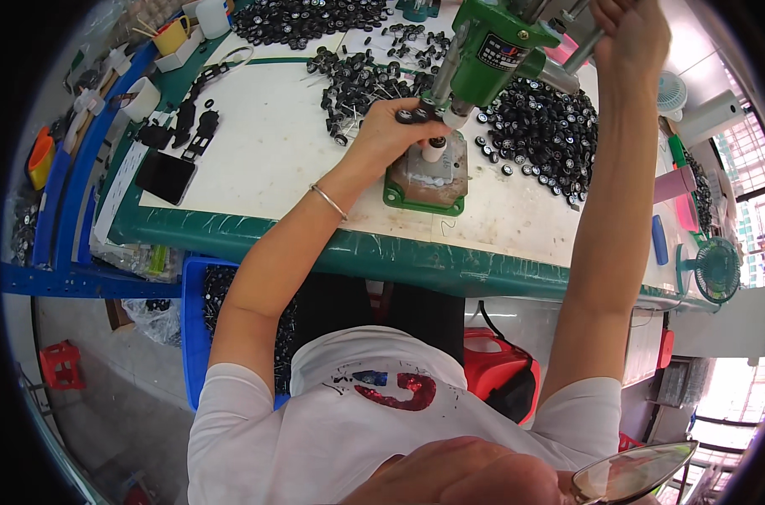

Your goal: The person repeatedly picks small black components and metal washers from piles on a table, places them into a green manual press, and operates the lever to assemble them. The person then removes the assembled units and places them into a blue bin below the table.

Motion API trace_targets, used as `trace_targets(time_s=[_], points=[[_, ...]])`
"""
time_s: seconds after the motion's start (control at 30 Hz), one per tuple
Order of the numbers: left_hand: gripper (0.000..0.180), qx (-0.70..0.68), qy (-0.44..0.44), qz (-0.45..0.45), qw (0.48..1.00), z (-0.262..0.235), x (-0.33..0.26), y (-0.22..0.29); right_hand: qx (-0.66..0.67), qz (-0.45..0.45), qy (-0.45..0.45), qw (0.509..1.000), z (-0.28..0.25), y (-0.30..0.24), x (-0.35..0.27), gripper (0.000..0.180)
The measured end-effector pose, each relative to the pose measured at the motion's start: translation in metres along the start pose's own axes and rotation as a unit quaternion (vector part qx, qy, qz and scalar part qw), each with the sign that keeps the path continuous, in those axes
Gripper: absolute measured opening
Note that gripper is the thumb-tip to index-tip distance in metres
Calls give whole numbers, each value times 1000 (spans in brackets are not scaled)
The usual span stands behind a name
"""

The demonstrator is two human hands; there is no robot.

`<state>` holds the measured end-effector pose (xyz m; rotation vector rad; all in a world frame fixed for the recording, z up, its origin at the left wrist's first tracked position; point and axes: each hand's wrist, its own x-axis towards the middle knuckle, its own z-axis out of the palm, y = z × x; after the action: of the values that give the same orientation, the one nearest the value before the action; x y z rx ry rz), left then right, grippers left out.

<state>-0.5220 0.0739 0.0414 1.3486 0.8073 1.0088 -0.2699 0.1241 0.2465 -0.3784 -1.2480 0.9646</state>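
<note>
A green hand-lever press (486, 52) stands on the table, its metal base plate (433, 178) toward me. My left hand (392, 133) is at the press, under its ram, with fingers closed on a small black toy wheel (409, 116). Just below those fingertips is a short white post (434, 151) with a black piece on its top. Raised at the upper right, my right hand (633, 38) is wrapped round the press's lever (584, 52). How the wheel meets the ram is partly hidden by my fingers.
Heaps of black wheels (541, 135) lie right of the press, and wheels with metal axles (357, 88) lie to its left. A phone (166, 177) and black chain-like parts (201, 133) are at the table's left. A blue bin (194, 337) stands below the edge; a small fan (717, 269) is right.
</note>
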Motion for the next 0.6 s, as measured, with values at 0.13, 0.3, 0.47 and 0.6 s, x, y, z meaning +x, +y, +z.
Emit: trace_targets(time_s=[0.13,0.3,0.47,0.6], points=[[24,-96,43,-32,994,-28,-16,5,-96,58,144,983,19,24,13,23],[23,-76,-55,-104,990,-102,-84,19,-91,56,83,991,-4,30,7,20],[32,346,-257,-171,886,-171,-181,47,-209,-2,162,964,27,23,-53,24],[29,614,-129,-38,778,-194,-232,41,-329,41,180,926,-45,16,-89,34]])
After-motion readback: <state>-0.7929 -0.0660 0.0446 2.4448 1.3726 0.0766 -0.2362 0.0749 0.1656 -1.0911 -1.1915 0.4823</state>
